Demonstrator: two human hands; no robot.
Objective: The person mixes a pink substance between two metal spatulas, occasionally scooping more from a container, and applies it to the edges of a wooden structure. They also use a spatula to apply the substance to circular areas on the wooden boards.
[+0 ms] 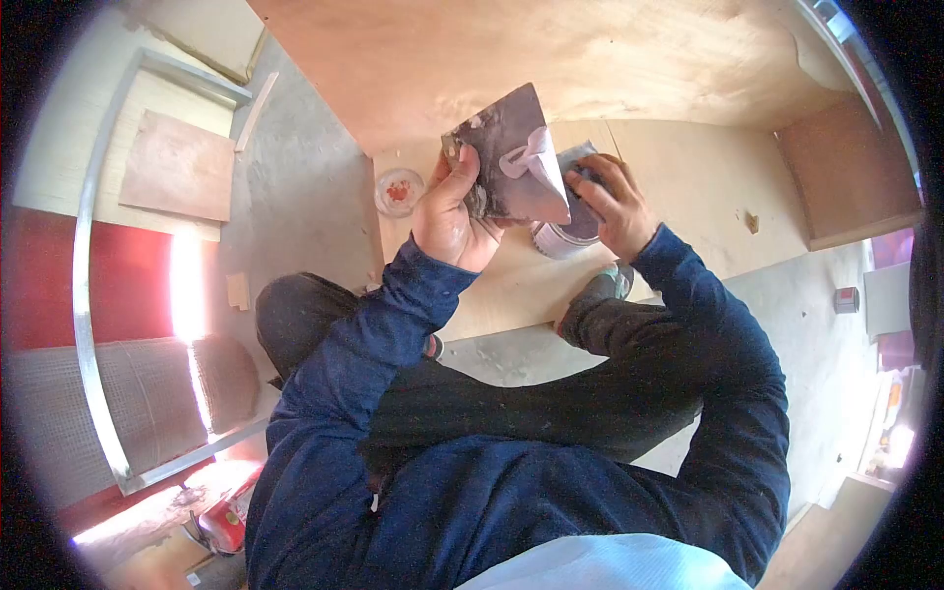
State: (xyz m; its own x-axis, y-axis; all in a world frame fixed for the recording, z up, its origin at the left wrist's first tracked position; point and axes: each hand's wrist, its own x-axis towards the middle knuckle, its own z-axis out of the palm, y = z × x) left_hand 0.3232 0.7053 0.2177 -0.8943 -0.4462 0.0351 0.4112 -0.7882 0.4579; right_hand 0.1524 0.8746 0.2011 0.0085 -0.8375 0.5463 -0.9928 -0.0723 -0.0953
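My left hand (456, 211) grips a dark, smeared square plate (497, 147) by its edge, thumb on the upper face. A lump of pinkish-white paste (531, 159) clings to that plate, which is tilted toward me. Close to the plate's right side, my right hand (618, 202) is closed on a flat grey piece (578, 157) that looks like a scraper; its exact shape is partly hidden by fingers. Beneath both hands a round tin (559, 242) stands on the plywood, its upper part mostly covered by the plate and right hand.
A clear round dish (399, 192) with red bits sits left of the tin. Plywood panels (678, 59) rise in front, with a side panel (836, 167) at right. A metal frame (90, 226) and a square board (179, 165) lie left. A small box (847, 300) is far right.
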